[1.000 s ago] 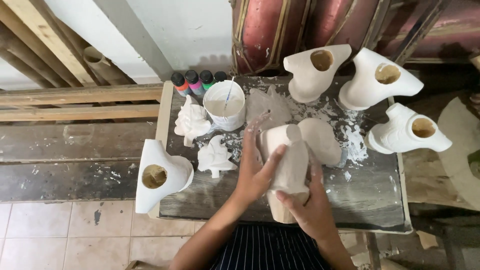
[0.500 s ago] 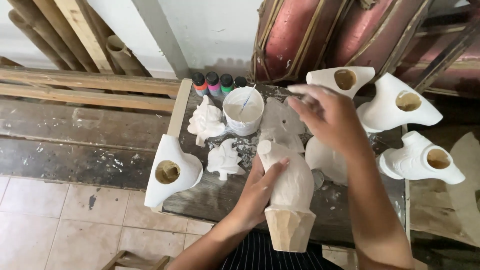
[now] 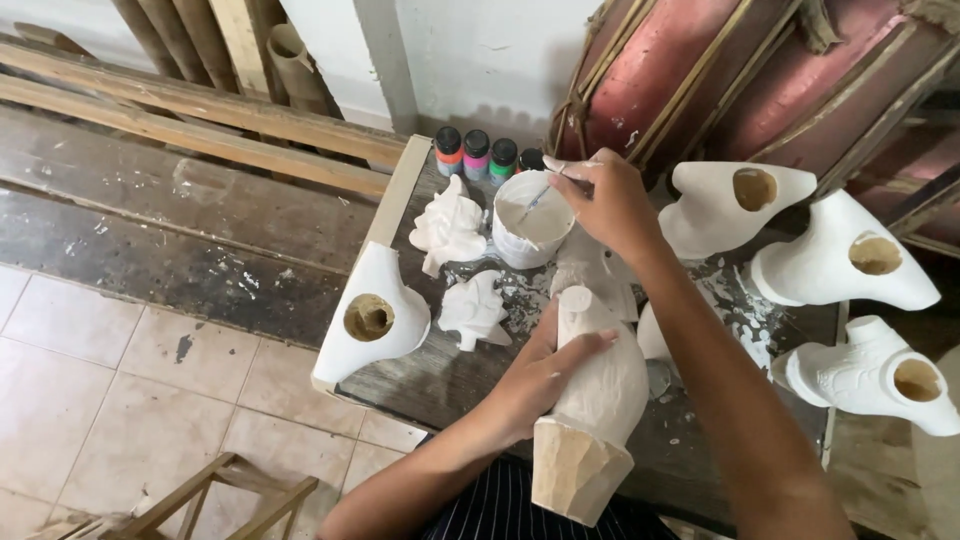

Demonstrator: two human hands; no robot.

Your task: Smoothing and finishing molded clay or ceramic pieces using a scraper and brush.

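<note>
Carved figure (image 3: pixel 600 385), white-primed, bare wood base, held tilted at near tabletop (image 3: pixel 440 375) edge; left hand (image 3: pixel 545 375) wrapped around its side. Right hand (image 3: pixel 605 205) pinches brush (image 3: pixel 535 200) over white paint tub (image 3: pixel 528 232). Risk: drips, figure slipping off edge. Tabletop paint-spattered, crowded with white masks; tiled floor, timber planks left.

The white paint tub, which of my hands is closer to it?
Right. Your right hand is at the rim of the white tub, holding a brush over it. Your left hand is lower, gripping the white carving.
</note>
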